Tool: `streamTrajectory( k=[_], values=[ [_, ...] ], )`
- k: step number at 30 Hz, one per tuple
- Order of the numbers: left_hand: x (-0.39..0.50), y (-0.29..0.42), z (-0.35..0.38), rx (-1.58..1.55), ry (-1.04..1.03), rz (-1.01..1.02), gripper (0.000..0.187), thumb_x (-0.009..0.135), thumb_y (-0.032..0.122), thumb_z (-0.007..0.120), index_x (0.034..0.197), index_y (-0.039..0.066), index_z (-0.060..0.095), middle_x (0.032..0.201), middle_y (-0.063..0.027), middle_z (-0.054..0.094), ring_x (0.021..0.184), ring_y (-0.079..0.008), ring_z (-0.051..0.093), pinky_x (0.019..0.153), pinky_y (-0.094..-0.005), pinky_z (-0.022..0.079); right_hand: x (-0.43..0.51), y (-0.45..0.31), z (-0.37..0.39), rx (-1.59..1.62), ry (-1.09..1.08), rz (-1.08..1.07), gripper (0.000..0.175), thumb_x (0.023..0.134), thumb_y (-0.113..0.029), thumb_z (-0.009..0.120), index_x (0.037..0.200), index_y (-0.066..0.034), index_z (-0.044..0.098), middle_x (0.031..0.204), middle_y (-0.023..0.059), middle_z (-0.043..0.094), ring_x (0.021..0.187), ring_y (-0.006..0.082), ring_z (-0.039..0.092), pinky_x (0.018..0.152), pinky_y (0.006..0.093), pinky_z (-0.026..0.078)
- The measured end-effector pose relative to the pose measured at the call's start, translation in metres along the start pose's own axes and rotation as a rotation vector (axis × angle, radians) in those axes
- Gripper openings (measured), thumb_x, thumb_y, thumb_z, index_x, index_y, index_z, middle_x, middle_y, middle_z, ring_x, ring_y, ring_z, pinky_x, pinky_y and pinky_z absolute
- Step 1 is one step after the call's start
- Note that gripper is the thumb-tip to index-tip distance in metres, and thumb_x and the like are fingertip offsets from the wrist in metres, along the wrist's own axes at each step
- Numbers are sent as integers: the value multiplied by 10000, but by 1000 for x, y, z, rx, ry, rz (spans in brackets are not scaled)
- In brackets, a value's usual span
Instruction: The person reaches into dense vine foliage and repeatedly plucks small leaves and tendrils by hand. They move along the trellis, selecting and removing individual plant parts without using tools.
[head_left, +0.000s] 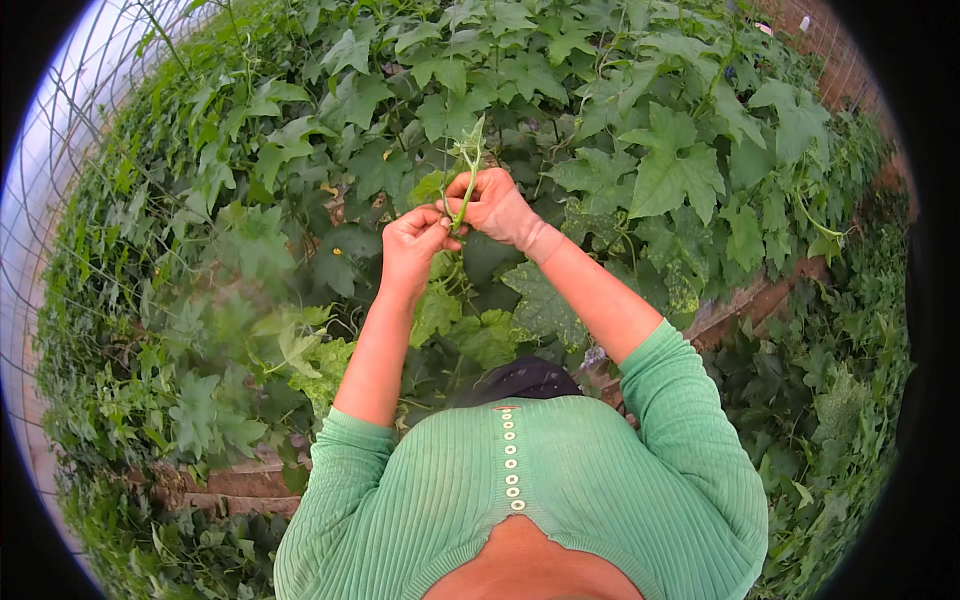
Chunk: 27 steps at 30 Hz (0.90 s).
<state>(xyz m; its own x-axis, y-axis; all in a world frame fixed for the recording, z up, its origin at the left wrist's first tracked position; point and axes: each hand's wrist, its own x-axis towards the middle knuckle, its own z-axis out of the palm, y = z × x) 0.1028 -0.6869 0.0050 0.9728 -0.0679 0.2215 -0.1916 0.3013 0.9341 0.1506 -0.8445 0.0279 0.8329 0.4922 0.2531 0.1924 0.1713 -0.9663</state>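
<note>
A pale green vine shoot (469, 187) with a leafy tip stands upright between my two hands, in the upper middle of the view. My left hand (417, 244) pinches its lower part between thumb and fingertips. Just above and to the right, my right hand (491, 206) has its fingers closed around the stem. The fingertips of both hands nearly meet. A thin string (448, 97) seems to run upward beside the shoot. Behind the hands and under them spread large lobed leaves (679, 161), some with pale mottling (547, 300).
Dense climbing vines surround me on both sides. A curved mesh or netting (45, 165) borders the far left. Brown soil paths show at the lower left (240, 480) and right (750, 300). Curling tendrils and stems hang near my forearms.
</note>
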Motion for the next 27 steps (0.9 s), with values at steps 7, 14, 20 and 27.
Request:
streamTrajectory(
  k=[7,14,20,27],
  values=[
    [4,13,-5,-26,-79,-160,141,842,27,571,945,-58,615,879,-108,653,769,-184,647,627,-263,526,0,-4,-8,-35,-176,-76,53,819,-12,619,844,32,635,751,53,633,625,112,586,554,235,484],
    [14,16,-13,-209,-66,-221,142,847,4,547,967,-51,602,895,-112,646,792,-203,652,667,-291,548,9,-9,-5,-229,-199,-357,63,813,-12,593,836,13,646,738,37,619,651,101,569,580,227,464],
    [9,11,-13,-286,-51,-147,147,839,-19,577,979,-58,591,895,-122,639,793,-195,645,707,-316,560,6,-14,-3,-145,-121,-78,110,778,-29,606,879,0,641,764,24,627,700,81,570,637,219,463],
    [9,-4,-13,-199,64,-57,60,832,-16,590,891,-28,584,950,-92,600,855,-189,623,768,-323,553,1,8,0,23,17,-170,129,773,3,648,894,12,604,802,26,626,739,92,582,665,244,486]
  ],
)
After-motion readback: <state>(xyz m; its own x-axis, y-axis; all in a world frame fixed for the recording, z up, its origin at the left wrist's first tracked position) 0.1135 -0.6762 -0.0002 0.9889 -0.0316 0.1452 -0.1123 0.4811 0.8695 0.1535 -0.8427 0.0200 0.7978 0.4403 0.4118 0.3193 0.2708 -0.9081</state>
